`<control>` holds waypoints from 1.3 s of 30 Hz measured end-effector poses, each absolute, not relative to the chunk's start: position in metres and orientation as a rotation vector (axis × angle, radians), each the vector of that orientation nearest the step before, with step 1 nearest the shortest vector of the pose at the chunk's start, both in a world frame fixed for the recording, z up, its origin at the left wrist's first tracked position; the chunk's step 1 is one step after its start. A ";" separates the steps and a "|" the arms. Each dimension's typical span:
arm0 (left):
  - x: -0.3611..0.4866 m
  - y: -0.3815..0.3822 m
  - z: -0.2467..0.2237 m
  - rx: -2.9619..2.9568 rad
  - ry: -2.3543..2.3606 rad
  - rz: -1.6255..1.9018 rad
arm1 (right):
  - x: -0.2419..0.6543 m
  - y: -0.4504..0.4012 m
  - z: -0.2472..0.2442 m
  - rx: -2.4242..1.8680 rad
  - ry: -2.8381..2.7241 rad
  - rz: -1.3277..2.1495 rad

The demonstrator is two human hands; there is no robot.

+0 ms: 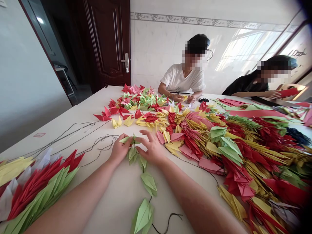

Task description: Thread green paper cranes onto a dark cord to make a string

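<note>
Both my hands meet at the top of a string of folded light green paper pieces (149,183) on the white table. My left hand (121,148) is closed, its thumb and fingers pinching a green folded piece. My right hand (152,147) touches the right side of the same piece with its fingers spread and bent. Below my hands the string runs down toward me, with a larger green piece (143,215) and a loose dark cord end (168,222) near the front.
Red, yellow, pink and green folded paper (195,130) is heaped from the centre to the right. Another row (41,185) lies at the left, beside dark cords (97,139). Across the table (80,113), two people handle paper, one yellow, one red.
</note>
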State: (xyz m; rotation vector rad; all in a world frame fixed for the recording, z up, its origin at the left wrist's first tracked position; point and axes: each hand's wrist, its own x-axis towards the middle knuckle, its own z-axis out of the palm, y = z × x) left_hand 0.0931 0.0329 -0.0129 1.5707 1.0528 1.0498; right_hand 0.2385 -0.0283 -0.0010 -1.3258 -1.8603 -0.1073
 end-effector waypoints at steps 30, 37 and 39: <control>0.085 0.039 -0.013 2.280 1.189 0.976 | 0.256 -0.010 -0.010 -1.733 -1.325 0.623; 0.086 0.040 -0.015 2.277 1.207 1.034 | 0.255 -0.012 -0.009 -1.695 -1.380 0.606; 0.086 0.041 -0.016 2.243 1.232 1.036 | 0.253 -0.013 -0.009 -1.598 -1.457 0.622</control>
